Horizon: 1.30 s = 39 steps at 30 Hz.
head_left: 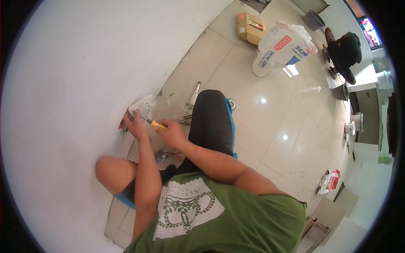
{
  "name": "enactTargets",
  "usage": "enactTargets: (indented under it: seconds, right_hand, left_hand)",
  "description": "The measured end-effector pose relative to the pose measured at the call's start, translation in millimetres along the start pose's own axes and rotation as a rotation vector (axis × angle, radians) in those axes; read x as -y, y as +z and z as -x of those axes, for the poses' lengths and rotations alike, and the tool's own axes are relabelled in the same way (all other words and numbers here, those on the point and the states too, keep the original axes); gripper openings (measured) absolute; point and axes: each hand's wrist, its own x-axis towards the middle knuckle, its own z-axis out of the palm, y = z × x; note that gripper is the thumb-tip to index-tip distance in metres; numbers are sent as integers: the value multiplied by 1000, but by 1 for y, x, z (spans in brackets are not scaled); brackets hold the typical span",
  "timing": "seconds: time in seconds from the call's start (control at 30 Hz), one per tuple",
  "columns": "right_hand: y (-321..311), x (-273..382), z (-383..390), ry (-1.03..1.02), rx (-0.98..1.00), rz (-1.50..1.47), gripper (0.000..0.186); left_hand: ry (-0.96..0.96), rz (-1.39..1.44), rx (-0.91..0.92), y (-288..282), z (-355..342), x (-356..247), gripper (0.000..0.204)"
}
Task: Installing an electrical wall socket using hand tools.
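Right hand point(173, 134) clamped on yellow-handled screwdriver point(157, 125), left hand point(136, 127) at white socket plate point(143, 105), the left's grip unclear

A single fisheye view looked steeply down from the person's head: the green shirt point(257, 221) lay nearest, at the lower edge, the left hand point(136, 127) and right hand point(172, 134) farther out, the white wall point(71, 80) leftward, the tiled floor point(265, 135) receding toward the upper right.

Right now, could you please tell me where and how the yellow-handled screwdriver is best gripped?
Probably by its yellow handle, coming from the right as the right hand does: it is the thicker end, and the thin shaft points up-left toward the white socket plate.
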Motion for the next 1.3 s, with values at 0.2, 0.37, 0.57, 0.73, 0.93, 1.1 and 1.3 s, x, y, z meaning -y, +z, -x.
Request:
enactTargets:
  seconds: [0.2,0.37,0.57,0.73,0.93,1.1,1.3]
  right_hand:
    - [-18,-18,-22,777,576,-891,41]
    - [-3,-4,-9,86,105,115,41]
    - [-2,-5,-12,96,151,-121,45]
    - [-18,6,-21,749,454,-660,46]
    - [0,-2,-8,135,103,65,41]
    - [-1,-5,-10,-140,-86,204,33]
    - [-18,-10,-24,800,490,-909,35]
  left_hand:
    - [159,-58,-12,6,2,8,44]
    - [137,-13,-32,4,2,19,45]
    - [125,38,-8,2,2,10,47]
    - [115,-19,-29,4,7,7,48]
    - [351,-350,-70,2,15,8,49]
    - [197,-243,-88,2,14,5,46]
    - [159,-223,-71,5,12,-4,40]
